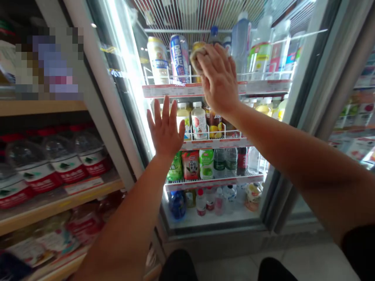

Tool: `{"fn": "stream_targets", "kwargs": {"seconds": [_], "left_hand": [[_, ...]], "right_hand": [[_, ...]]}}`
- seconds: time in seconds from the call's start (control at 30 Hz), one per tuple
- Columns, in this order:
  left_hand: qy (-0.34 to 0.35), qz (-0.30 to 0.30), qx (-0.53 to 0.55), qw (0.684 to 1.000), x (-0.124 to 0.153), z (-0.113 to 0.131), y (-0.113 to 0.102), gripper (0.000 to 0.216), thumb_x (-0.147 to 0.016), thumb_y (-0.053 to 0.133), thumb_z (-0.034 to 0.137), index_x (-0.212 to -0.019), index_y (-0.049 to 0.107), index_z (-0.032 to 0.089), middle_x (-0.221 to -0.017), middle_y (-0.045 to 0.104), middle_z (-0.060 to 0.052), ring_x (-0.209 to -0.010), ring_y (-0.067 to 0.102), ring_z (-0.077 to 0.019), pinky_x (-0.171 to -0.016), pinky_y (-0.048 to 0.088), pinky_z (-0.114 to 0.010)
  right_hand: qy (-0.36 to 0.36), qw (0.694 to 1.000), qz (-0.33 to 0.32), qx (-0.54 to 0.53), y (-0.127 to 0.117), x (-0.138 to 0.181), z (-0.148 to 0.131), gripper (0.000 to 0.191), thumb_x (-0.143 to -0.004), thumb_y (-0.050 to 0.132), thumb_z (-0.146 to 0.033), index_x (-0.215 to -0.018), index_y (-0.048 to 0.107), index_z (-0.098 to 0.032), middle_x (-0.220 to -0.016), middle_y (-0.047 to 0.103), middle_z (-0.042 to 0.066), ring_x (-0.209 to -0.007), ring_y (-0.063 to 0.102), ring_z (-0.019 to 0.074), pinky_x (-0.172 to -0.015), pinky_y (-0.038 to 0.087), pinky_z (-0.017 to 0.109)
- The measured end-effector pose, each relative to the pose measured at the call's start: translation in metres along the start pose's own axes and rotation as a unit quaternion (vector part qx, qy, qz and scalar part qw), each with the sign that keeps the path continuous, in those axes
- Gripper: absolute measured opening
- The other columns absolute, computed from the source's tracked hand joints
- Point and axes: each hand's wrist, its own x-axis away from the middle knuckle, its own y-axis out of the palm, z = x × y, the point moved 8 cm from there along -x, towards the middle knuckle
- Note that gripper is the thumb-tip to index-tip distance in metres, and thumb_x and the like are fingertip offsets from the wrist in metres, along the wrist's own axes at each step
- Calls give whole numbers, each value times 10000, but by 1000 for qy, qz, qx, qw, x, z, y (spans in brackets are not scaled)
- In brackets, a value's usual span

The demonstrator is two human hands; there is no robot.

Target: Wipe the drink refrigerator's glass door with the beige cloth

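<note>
A glass door (187,230) of an upright drinks fridge stands in front of me. Flat against the glass, or very close to it, my left hand (167,130) has its fingers spread and holds nothing. Higher up and to the right, my right hand (221,80) presses a crumpled beige cloth (198,60) to the glass. Part of the cloth is hidden under the fingers. Behind the glass, a white can (158,58) and a blue can (179,56) stand on the top shelf, left of the right hand.
Lower fridge shelves hold a white-capped bottle (199,121), a red pouch (191,164) and several other drinks. At the left, a wooden shelf (111,187) carries large red-labelled bottles (66,164). A metal frame (295,183) and another glass door bound the right side.
</note>
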Motion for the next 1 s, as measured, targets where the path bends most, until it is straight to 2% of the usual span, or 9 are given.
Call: {"fn": "stream_targets", "kwargs": {"seconds": [0.13,0.2,0.37,0.43,0.6,0.73,0.87,0.93,1.0], "left_hand": [[-10,-3,17,1000,0,0,-1,610,-1049,423,463,-1614,352,245,-1692,302,-65,-1609,81,-266,-1317,-19,-545],[-14,-10,22,1000,0,-1,0,617,-1047,421,466,-1616,350,241,-1697,289,-62,-1610,65,-265,-1317,-37,-538],[-24,-30,30,999,0,-1,2,628,-1044,410,462,-1624,333,234,-1708,256,-56,-1612,31,-264,-1312,-67,-535],[-26,-32,25,999,-1,-1,2,627,-1042,413,459,-1622,337,233,-1704,269,-60,-1612,42,-266,-1314,-60,-532],[-30,-34,20,999,-1,-2,2,634,-1032,438,471,-1618,346,248,-1702,280,-53,-1611,58,-268,-1318,-59,-511],[-24,-33,31,999,0,-2,3,647,-1033,430,474,-1626,329,235,-1708,257,-57,-1612,35,-267,-1314,-75,-516],[-24,-23,49,998,-1,-1,1,642,-1032,429,483,-1624,332,253,-1704,269,-54,-1612,37,-259,-1316,-67,-521],[-21,-21,46,999,-1,-1,1,639,-1030,436,483,-1620,340,257,-1701,279,-57,-1612,47,-258,-1319,-61,-519],[-19,-16,42,999,-1,0,0,641,-1029,441,485,-1619,341,256,-1699,286,-57,-1611,56,-256,-1320,-56,-521]], "right_hand": [[-86,996,15,-12,21,-15,-51,500,-1017,368,-199,-1486,540,-194,-1604,494,57,-1518,392,301,-1263,310,553],[-103,994,-8,-23,31,-24,-67,532,-989,351,-203,-1486,538,-232,-1608,490,23,-1527,378,276,-1278,278,518],[-145,986,-64,-48,31,-43,-77,526,-998,351,-215,-1494,521,-261,-1618,479,12,-1537,366,253,-1280,290,528],[-135,988,-72,-37,23,-50,-63,523,-1015,343,-216,-1517,488,-253,-1636,452,16,-1549,343,257,-1282,284,546],[-10,997,-75,0,-3,-61,4,532,-1051,393,-267,-1583,380,-262,-1693,346,-1,-1584,253,250,-1297,204,560],[96,994,-48,25,-28,-56,65,540,-1040,410,-231,-1579,383,-256,-1693,346,7,-1577,259,236,-1291,183,542],[191,980,27,37,-49,-48,122,552,-1024,370,-235,-1574,399,-196,-1663,393,59,-1560,301,228,-1266,232,489],[219,973,59,36,-52,-45,138,554,-1021,327,-251,-1560,425,-173,-1643,420,83,-1548,326,217,-1258,240,470],[224,971,74,29,-49,-42,138,562,-1009,322,-257,-1549,443,-159,-1630,436,89,-1541,344,216,-1256,244,460]]}}
